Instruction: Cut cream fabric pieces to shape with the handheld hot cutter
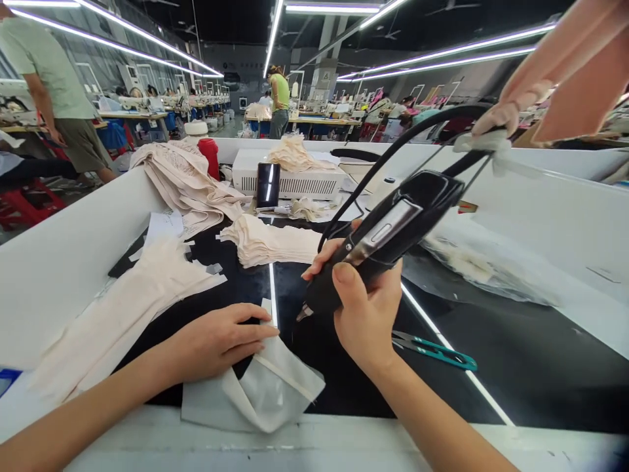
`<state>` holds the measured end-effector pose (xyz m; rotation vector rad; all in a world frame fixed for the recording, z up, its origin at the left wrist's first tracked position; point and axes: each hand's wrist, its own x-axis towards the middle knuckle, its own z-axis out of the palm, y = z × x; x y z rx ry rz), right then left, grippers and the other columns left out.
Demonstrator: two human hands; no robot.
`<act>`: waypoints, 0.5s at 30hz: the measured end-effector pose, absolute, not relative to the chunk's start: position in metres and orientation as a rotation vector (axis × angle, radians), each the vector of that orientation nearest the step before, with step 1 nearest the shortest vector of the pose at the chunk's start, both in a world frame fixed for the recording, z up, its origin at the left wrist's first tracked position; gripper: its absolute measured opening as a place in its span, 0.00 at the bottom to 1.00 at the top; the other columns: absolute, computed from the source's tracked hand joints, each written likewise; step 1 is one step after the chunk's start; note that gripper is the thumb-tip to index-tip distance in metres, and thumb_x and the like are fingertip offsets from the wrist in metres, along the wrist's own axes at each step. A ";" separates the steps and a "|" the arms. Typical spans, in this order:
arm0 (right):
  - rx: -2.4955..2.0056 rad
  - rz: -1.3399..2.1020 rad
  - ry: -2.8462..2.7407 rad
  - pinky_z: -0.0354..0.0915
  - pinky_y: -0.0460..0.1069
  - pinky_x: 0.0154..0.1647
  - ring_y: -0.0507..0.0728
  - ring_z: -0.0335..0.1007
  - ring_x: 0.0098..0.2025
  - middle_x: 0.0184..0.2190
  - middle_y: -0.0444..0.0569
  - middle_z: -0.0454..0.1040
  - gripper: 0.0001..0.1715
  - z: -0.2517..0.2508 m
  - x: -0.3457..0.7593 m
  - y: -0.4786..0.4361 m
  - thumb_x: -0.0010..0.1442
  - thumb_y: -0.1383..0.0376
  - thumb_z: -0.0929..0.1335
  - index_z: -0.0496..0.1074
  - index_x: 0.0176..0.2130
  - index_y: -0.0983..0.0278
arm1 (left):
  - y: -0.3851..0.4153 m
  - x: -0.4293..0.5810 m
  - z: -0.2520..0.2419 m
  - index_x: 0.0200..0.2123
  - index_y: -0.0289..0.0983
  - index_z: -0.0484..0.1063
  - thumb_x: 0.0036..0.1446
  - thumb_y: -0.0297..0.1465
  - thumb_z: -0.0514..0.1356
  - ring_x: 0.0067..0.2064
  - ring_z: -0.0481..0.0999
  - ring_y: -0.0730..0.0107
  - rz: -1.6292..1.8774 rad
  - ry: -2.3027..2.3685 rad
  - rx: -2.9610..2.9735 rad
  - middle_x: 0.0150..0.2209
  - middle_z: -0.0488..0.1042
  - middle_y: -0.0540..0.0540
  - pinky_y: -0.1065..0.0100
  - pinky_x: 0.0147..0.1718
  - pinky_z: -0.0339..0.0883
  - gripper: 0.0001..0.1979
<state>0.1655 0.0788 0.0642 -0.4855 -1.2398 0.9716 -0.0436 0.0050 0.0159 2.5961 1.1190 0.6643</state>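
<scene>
My right hand (pixel 366 314) is wrapped round a black corded hand tool (pixel 393 223) with a silver lever on its side. Its pointed metal tip (pixel 304 313) angles down to the left, just above the black work surface (pixel 344 373). My left hand (pixel 223 341) lies flat with fingers stretched out on a pale grey fabric piece (pixel 289 380), which is folded over and carries a narrow strip. The tool's tip is apart from the fabric, a little right of my left fingertips. Thread snips (pixel 437 351) with teal handles lie right of my right wrist.
A stack of cream fabric pieces (pixel 275 242) lies behind my hands, with more cream pieces (pixel 132 308) at left. A white vented box (pixel 289 177), a phone (pixel 268 185) and a plastic bag (pixel 486 262) stand or lie farther back. The tool's cable (pixel 393 141) loops overhead. Two people stand beyond.
</scene>
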 end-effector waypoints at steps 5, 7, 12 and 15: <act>-0.624 0.843 -1.348 0.77 0.56 0.43 0.57 0.76 0.36 0.42 0.43 0.79 0.21 0.066 0.200 0.085 0.62 0.48 0.75 0.70 0.48 0.53 | 0.003 -0.022 0.024 0.51 0.36 0.78 0.76 0.29 0.52 0.52 0.81 0.65 0.720 1.165 2.660 0.51 0.80 0.41 0.65 0.54 0.78 0.14; -0.710 0.741 -1.436 0.75 0.55 0.46 0.56 0.76 0.40 0.45 0.45 0.79 0.20 0.064 0.214 0.086 0.67 0.47 0.71 0.69 0.51 0.54 | 0.001 -0.010 0.020 0.49 0.35 0.78 0.77 0.30 0.51 0.49 0.82 0.65 0.701 1.167 2.725 0.48 0.80 0.42 0.65 0.51 0.79 0.14; -0.896 0.505 -1.760 0.75 0.55 0.48 0.58 0.77 0.46 0.47 0.49 0.78 0.20 0.051 0.251 0.079 0.75 0.52 0.61 0.67 0.59 0.58 | 0.003 0.003 -0.008 0.43 0.36 0.77 0.78 0.32 0.48 0.43 0.82 0.60 0.754 1.220 2.976 0.43 0.79 0.42 0.60 0.44 0.79 0.18; -0.990 0.406 -1.894 0.75 0.59 0.54 0.61 0.77 0.51 0.51 0.52 0.79 0.23 0.040 0.283 0.071 0.73 0.55 0.65 0.67 0.63 0.57 | 0.008 0.000 -0.020 0.39 0.37 0.76 0.76 0.29 0.47 0.41 0.82 0.59 0.783 1.215 3.095 0.39 0.79 0.44 0.60 0.42 0.78 0.18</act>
